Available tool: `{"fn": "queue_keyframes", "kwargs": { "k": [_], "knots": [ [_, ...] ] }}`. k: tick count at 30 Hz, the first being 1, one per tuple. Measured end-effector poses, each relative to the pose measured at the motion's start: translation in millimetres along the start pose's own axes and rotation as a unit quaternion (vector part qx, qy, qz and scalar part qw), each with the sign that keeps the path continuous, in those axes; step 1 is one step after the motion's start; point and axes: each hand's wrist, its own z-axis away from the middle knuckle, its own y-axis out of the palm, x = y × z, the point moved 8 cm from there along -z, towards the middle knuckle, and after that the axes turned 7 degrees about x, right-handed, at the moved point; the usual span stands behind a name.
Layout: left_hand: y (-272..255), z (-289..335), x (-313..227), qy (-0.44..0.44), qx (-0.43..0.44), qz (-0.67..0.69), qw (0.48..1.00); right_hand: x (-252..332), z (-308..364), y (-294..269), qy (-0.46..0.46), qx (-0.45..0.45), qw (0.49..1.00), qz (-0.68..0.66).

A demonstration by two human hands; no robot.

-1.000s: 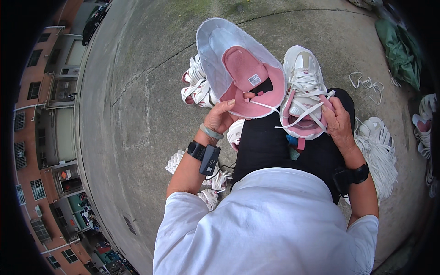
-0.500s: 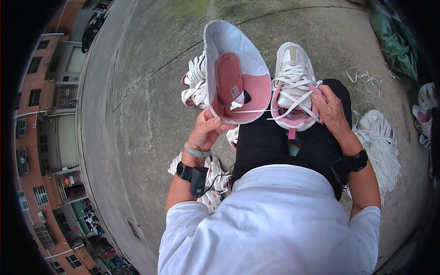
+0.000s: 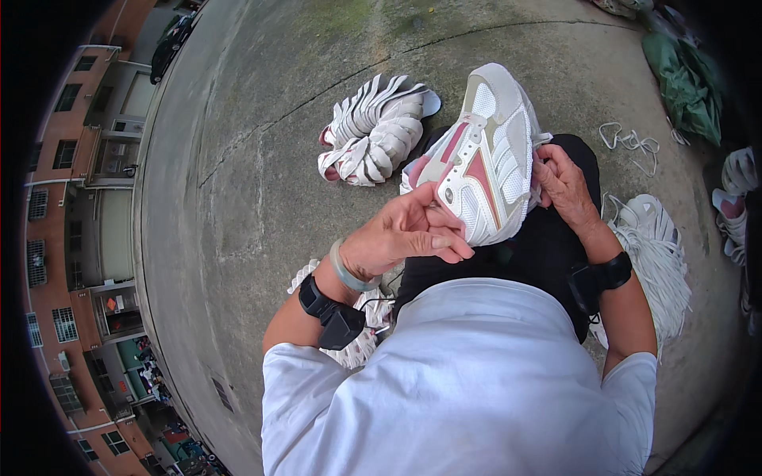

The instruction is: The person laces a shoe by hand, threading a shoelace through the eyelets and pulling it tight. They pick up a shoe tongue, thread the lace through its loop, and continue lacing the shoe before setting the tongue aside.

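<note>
Above my lap is a white and grey sneaker upper (image 3: pixel 492 159) with a pink side panel, its toe pointing away and its side facing up. My right hand (image 3: pixel 562 189) is closed on its right edge, with the thumb and fingers at the pink lining. My left hand (image 3: pixel 413 228) lies at the heel end with fingers stretched and apart, the index finger touching the collar. The laces are mostly hidden underneath. How the second upper lies against this one cannot be made out.
On the concrete, a curved stack of white sneaker uppers (image 3: pixel 373 131) lies ahead to the left and more uppers (image 3: pixel 361 333) by my left elbow. A bundle of white laces (image 3: pixel 651 262) sits at my right, with loose laces (image 3: pixel 631 144) and a green bag (image 3: pixel 683 83) beyond.
The upper in my left hand has turned from inside-up to side-up and moved right, over the laced one. My left hand has moved right and loosened; my right hand stays near the same place.
</note>
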Motion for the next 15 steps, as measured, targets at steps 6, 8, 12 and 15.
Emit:
{"fn": "queue_keyframes", "kwargs": {
  "k": [6, 8, 12, 15],
  "knots": [
    [29, -59, 18, -0.089, 0.080, -0.125, 0.985, -18, 24, -39, -0.007, -0.090, 0.993, -0.080],
    [24, -78, 26, -0.095, 0.084, -0.141, 0.982, 6, 39, -39, 0.003, -0.159, 0.985, -0.070],
    [27, -113, 16, -0.055, 0.122, -0.268, 0.954, 90, 71, -21, -0.222, -0.168, 0.939, 0.203],
    [22, -123, 14, -0.083, 0.079, -0.282, 0.953, 96, 72, 6, -0.226, -0.161, 0.908, 0.314]
  ]
}}
